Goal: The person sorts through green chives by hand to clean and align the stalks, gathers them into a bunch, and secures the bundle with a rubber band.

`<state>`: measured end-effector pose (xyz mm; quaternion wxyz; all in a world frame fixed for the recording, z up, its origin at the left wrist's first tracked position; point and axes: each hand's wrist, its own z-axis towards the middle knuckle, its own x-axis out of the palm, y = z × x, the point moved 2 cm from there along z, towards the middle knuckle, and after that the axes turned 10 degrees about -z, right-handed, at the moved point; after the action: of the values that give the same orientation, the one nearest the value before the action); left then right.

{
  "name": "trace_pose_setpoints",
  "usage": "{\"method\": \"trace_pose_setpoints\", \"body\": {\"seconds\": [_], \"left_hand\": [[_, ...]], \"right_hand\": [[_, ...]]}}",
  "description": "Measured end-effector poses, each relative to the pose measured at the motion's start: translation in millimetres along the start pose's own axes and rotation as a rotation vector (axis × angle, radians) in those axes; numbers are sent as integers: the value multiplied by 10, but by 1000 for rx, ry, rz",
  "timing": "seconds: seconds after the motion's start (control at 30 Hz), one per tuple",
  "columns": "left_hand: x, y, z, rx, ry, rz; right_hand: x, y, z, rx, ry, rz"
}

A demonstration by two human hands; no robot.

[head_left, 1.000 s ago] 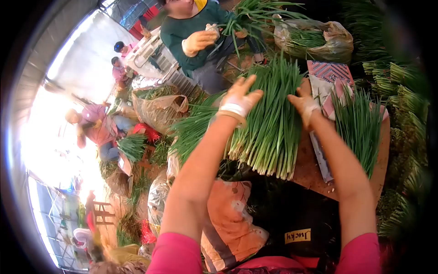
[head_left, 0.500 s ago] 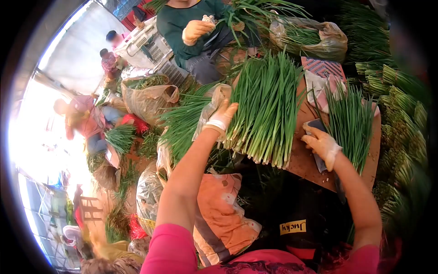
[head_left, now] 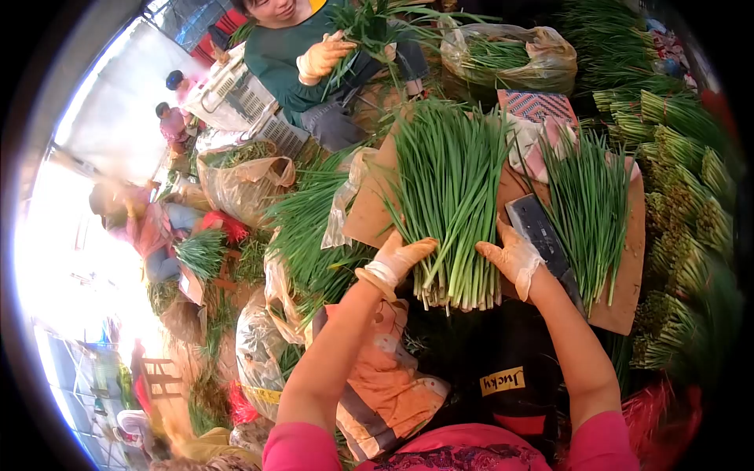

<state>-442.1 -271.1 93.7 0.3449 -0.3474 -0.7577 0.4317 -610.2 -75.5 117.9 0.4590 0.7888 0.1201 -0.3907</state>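
Observation:
A wide bunch of garlic chives (head_left: 452,180) lies in front of me, pale cut ends towards my body. My left hand (head_left: 399,257), in a pale glove, presses on its left side near the stem ends, thumb over the stalks. From the right side my right hand (head_left: 514,257), also gloved, holds the same stems with its thumb on top. Some of the fingers are hidden under the bunch. Beside my right hand a dark, wide-bladed cleaver (head_left: 542,243) rests on the brown board (head_left: 616,314). A smaller chive bunch (head_left: 585,204) lies right of the cleaver.
Loose chives (head_left: 314,220) and a clear plastic bag (head_left: 343,204) lie to the left. A pink-white cloth (head_left: 538,149) is on the board. Tied bundles (head_left: 679,212) are stacked at right. A gloved co-worker (head_left: 302,78) sits opposite, near a bag of chives (head_left: 510,59).
My right hand has left the cleaver and moved left to the large bunch. My left hand has come down to its stem ends. The bunch looks narrower and more gathered.

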Motion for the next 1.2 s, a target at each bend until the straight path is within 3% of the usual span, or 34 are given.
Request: {"method": "trace_pose_setpoints", "body": {"seconds": [0.07,0.2,0.3,0.37,0.47,0.6,0.7,0.73,0.9,1.07,1.2], "left_hand": [[-163,3,83,3,-186,-250],[-274,-153,125,219,-262,-188],[327,-529,-26,653,-173,189],[707,-619,-9,628,-340,1032],[937,-474,30,234,-336,1146],[711,-190,59,595,-285,513],[723,-136,-2,564,-347,322],[693,-111,28,625,-381,392],[704,-159,-37,497,-304,120],[733,-183,-63,548,-284,203],[677,-142,20,472,-227,371]], "right_hand": [[-47,-14,-7,33,33,-52],[-129,5,-65,66,43,-15],[-106,103,-42,87,43,-143],[-165,296,-104,87,82,-91],[-123,288,-38,68,88,38],[-121,30,-177,120,-53,109],[-130,36,-280,135,-70,193],[-74,-19,-237,129,-72,136],[-243,37,-332,130,-72,-107],[-291,-184,-289,26,-306,-179],[-342,-58,-281,28,-289,-114]]}}
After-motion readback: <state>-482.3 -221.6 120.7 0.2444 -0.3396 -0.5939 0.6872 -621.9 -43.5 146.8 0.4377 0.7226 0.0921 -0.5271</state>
